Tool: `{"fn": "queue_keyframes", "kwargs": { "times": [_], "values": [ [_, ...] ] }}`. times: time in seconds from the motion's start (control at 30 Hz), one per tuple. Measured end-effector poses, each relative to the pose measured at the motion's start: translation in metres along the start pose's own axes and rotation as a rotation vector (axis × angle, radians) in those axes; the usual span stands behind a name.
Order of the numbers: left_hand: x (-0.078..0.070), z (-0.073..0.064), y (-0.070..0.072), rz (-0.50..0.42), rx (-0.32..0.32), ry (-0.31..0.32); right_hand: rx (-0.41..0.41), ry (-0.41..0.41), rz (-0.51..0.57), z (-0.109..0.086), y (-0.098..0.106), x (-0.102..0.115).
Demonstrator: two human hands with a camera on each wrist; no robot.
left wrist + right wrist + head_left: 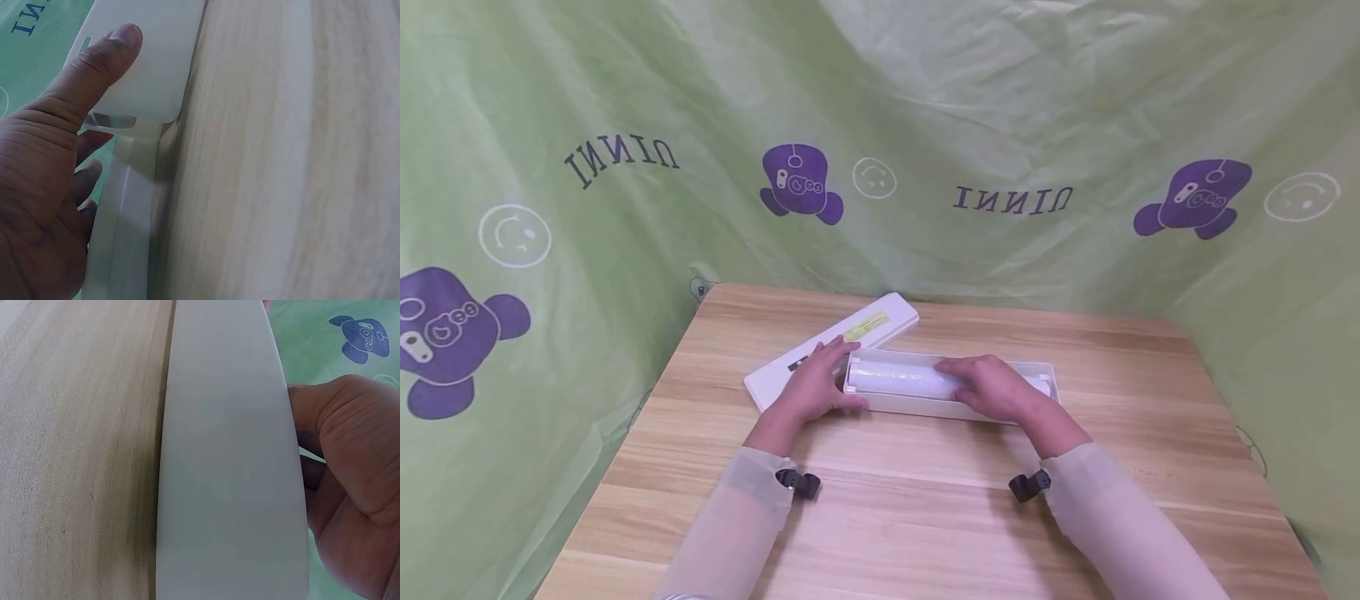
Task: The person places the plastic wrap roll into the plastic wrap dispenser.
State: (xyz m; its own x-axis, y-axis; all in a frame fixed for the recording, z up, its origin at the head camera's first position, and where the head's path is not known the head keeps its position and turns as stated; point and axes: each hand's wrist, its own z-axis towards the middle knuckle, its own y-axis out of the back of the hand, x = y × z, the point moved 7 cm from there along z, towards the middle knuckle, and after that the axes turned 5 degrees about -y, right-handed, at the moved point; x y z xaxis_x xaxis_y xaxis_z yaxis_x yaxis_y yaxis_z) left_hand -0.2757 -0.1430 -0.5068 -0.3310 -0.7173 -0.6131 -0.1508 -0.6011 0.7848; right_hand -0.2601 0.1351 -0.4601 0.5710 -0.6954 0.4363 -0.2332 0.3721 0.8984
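Note:
A long white box (925,406), uncovered at the top, lies across the table with a shiny, whitish roll of cling film (891,379) inside. My left hand (814,383) holds the box's left end, thumb on the front wall and fingers toward the back corner. In the left wrist view that thumb (103,59) lies flat against the white wall. My right hand (996,387) reaches over the front wall and grips the roll right of its middle. The front wall (228,456) hides part of the right fingers in the right wrist view.
Behind and left of the box, a white lid (775,381) with a yellow-green label lies at a slant, partly behind my left hand. The wooden table (887,517) reaches back to a green printed curtain (925,100), which also hangs along both sides.

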Motion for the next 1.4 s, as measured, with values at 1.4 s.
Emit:
{"fn": "queue_keyframes", "kwargs": {
  "times": [1.4],
  "values": [
    [0.0, 0.0, 0.001, 0.003, 0.007, -0.023, -0.094, -0.134, 0.011, -0.025, 0.02, -0.012]
  ]
}}
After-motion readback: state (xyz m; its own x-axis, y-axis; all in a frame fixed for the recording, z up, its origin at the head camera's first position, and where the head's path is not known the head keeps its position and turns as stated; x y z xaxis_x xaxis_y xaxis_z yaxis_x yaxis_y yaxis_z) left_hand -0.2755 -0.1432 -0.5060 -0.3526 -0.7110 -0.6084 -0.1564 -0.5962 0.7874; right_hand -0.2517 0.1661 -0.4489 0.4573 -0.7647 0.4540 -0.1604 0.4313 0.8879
